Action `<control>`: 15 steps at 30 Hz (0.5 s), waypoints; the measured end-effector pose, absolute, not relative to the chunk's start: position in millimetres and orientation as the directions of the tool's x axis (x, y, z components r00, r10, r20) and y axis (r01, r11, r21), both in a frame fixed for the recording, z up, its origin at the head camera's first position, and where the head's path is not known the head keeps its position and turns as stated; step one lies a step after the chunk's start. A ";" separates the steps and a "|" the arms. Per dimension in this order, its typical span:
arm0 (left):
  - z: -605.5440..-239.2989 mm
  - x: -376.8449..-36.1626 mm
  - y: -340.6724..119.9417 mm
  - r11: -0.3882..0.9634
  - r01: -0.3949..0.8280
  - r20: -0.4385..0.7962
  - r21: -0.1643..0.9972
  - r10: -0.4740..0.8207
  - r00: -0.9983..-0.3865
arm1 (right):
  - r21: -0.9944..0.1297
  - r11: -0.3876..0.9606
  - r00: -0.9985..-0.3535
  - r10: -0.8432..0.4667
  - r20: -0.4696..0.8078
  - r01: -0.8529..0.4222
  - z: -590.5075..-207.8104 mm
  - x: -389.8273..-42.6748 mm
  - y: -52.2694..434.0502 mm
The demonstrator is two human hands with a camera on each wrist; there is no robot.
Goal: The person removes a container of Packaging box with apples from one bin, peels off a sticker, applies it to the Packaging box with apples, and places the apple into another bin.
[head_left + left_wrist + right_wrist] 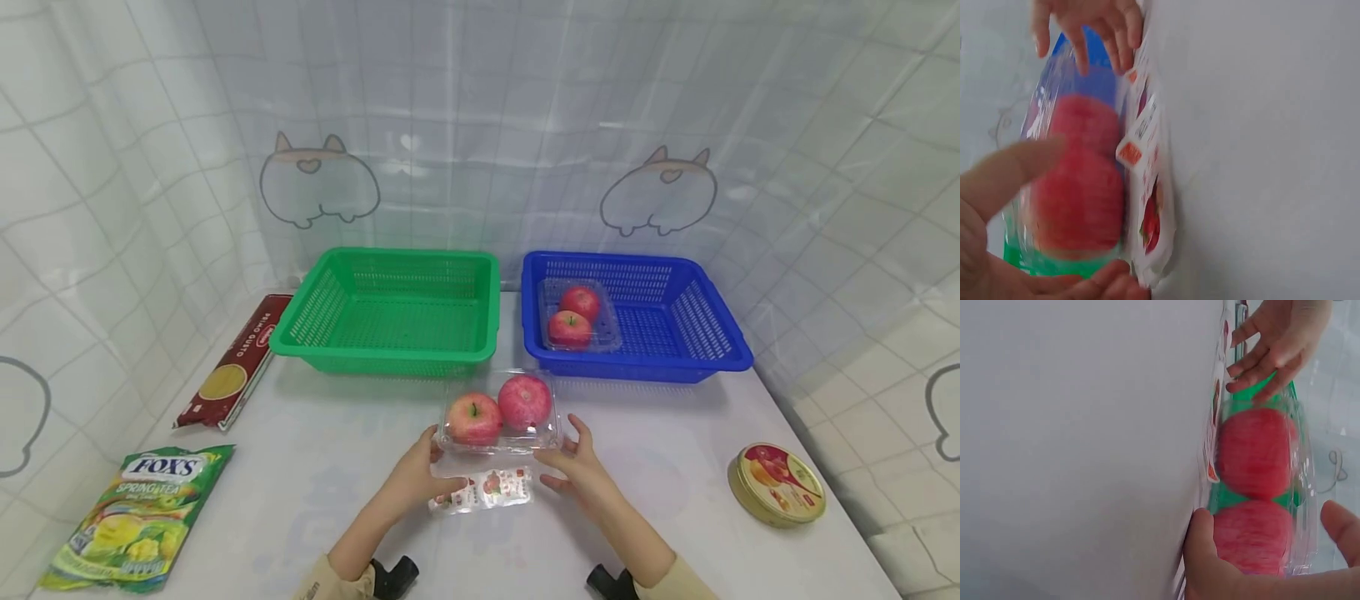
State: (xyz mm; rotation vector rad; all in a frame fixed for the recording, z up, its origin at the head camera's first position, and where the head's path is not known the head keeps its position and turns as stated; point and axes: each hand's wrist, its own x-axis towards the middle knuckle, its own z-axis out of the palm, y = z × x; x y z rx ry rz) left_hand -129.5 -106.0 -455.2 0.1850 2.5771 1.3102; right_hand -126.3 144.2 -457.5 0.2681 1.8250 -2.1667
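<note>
A clear plastic box (489, 443) with two red apples (475, 419) sits on the table. My left hand (411, 482) is at its near left corner, fingers spread and the thumb reaching over a small white packet (495, 488) with red pictures. At the box's near right corner is my right hand (587, 473), its fingers apart, with a finger at the box's edge. In the right wrist view, thumb and finger stand on either side of the box (1300, 544). Whether either hand touches the box firmly, I cannot tell.
Behind stand a green basket (390, 358) and a blue basket (652, 367), which holds another clear box with two apples (572, 328). A dark red pasta packet (236, 367) and a green sweets bag (138, 517) lie left. A round gold tin (780, 487) is at right.
</note>
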 end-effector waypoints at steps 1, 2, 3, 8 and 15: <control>-455.0 -126.1 -104.7 0.629 0.031 -0.139 0.776 0.218 -0.966 | -0.921 -0.163 -0.935 -0.104 -0.340 0.353 -458.0 -125.1 144.8; -455.0 -122.9 -103.4 0.668 0.061 -0.119 0.741 0.221 -0.968 | -0.919 -0.171 -0.935 -0.103 -0.341 0.354 -458.6 -123.7 145.4; -454.7 -120.1 -102.2 0.712 0.098 -0.099 0.695 0.230 -0.968 | -0.918 -0.179 -0.934 -0.105 -0.341 0.355 -459.1 -122.3 146.1; -454.6 -110.6 -93.8 0.839 0.247 -0.052 0.485 0.310 -0.949 | -0.902 -0.234 -0.932 -0.114 -0.345 0.363 -457.4 -114.7 146.8; -454.6 -107.8 -78.9 0.845 0.344 -0.075 0.410 0.407 -0.911 | -0.885 -0.252 -0.920 -0.123 -0.372 0.392 -455.7 -107.1 146.9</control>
